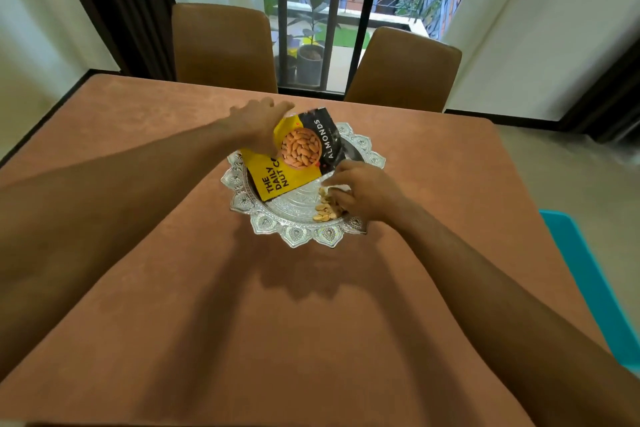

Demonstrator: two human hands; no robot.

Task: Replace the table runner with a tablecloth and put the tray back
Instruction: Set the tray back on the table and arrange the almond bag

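Brown tablecloth (311, 305) covers the table. Silver tray (298, 234) sits on it, mid-table. Left hand (258, 126) grips the almond pouch (294, 156) by its top edge, tilted over the tray. Right hand (365, 194) curls its fingers on a clear cashew bag (325, 210) lying in the tray.

tablecloth (311, 322): I see matt cloth, soft nap
tray (298, 236): shiny embossed metal, I think
almond pouch (273, 180): glossy plastic

One silver tray (298, 236), one almonds packet (298, 156), one bag of cashews (325, 209), one tablecloth (311, 322), two chairs (221, 45) (401, 69), two hands (258, 123) (367, 194)
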